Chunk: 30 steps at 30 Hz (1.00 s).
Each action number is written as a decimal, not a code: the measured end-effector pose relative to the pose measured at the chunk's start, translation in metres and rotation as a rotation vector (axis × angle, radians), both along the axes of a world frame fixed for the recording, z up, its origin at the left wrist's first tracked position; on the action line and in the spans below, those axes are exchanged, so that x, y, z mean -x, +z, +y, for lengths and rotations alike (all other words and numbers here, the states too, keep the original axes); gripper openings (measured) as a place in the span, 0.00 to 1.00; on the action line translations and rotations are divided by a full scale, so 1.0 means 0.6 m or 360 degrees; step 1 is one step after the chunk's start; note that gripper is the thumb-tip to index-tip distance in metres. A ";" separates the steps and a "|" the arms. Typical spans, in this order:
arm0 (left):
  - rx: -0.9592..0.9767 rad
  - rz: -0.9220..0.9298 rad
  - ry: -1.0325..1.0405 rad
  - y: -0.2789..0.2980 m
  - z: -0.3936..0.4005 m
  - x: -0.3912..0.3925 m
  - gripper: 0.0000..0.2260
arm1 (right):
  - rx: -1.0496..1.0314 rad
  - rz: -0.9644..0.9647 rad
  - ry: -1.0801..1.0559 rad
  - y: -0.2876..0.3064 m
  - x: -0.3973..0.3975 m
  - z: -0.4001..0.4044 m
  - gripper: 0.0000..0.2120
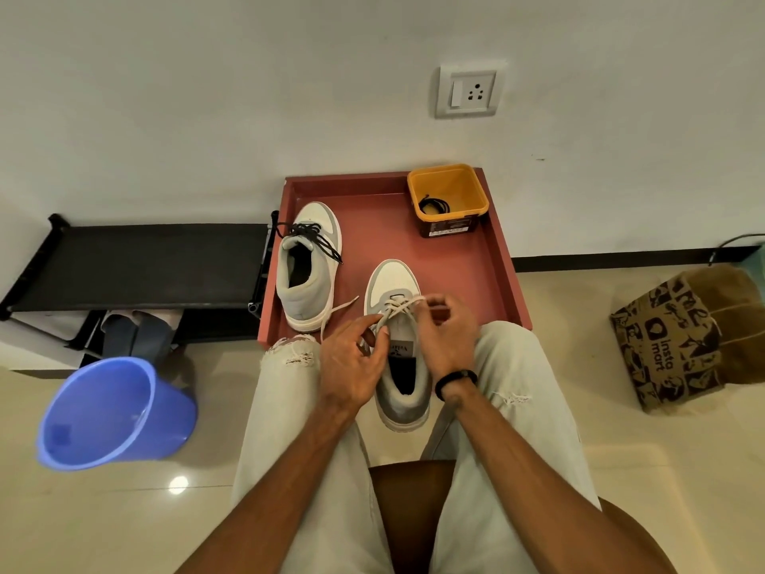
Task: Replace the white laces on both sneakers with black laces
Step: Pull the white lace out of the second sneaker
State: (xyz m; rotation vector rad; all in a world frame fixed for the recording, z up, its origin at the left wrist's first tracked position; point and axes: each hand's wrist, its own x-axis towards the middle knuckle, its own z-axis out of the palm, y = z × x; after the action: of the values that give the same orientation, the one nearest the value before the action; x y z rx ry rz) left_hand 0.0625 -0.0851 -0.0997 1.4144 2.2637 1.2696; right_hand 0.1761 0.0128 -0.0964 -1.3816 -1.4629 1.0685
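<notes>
Glossy blue plastic bucket [111, 412], matt red tray [501, 258], polished floor tiles [662, 470], printed paper bag [670, 345].

A shallow, square, brick-red tray [492, 258] with raised rims sits against the white wall, its near edge by the person's knees; on its floor, at the left, stands a grey-and-white sneaker [308, 267] threaded with black laces, toe toward the wall; nearer and to the right, a second grey-and-white sneaker [395, 283] with white laces, its heel reaching past the tray's near edge; in the far right corner, a square orange plastic tub [449, 200]; beneath all this lies a glossy beige tiled floor [662, 470], which carries a blue plastic bucket [116, 412] at the left, a low black rack [136, 267] beside the tray, and a printed brown paper bag [679, 345] at the right.
</notes>
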 end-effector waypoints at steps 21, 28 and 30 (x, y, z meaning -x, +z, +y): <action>0.0003 -0.0035 -0.0122 -0.011 -0.007 0.010 0.13 | -0.0847 -0.0895 0.0622 -0.012 0.003 -0.018 0.06; -0.0023 -0.0038 -0.0073 -0.010 -0.008 0.008 0.11 | -0.0543 -0.0415 0.0492 -0.002 -0.001 -0.018 0.02; -0.0011 -0.0044 -0.0049 -0.010 -0.008 0.008 0.11 | -0.0319 -0.0145 0.0348 0.010 -0.005 -0.015 0.01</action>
State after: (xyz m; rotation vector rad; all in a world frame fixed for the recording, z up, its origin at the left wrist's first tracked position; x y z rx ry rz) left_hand 0.0579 -0.0897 -0.1055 1.4193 2.2131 1.2810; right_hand 0.1790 0.0039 -0.0902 -1.1616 -1.7686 0.9719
